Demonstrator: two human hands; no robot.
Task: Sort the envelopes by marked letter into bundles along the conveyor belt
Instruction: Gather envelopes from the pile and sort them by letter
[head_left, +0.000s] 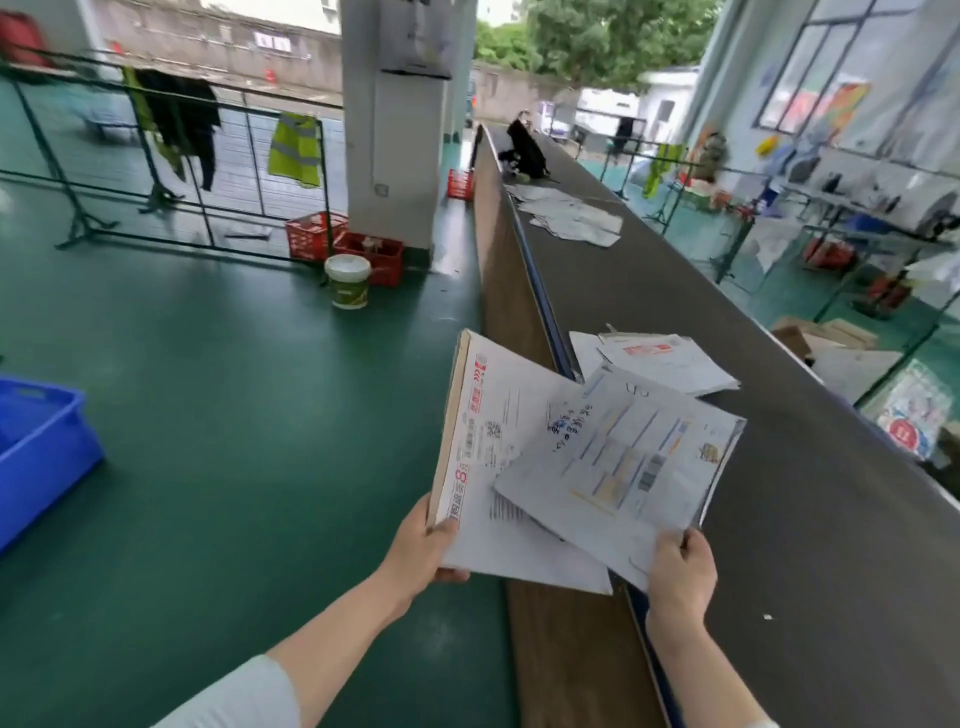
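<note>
The left hand (423, 540) is closed on the lower left corner of a stack of envelopes (483, 441), thumb on top and fingers beneath, holding it over the wooden left edge of the conveyor belt (727, 322). The right hand (680, 571) is pinched shut on the lower right corner of a single envelope (623, 462), which lies slanted across the stack and reaches out over the belt's dark surface. A handwritten mark sits near that envelope's top edge; it is too blurred to read.

Just beyond the held envelopes, a near bundle (660, 361) of white envelopes lies on the belt beside its left edge. Farther along the same edge lies a second, looser bundle (571, 218), and past that a black bag (524, 150).

On the green floor to the left stand a blue crate (41, 447), a white bucket (347, 280) and 2 red crates (343, 244).
</note>
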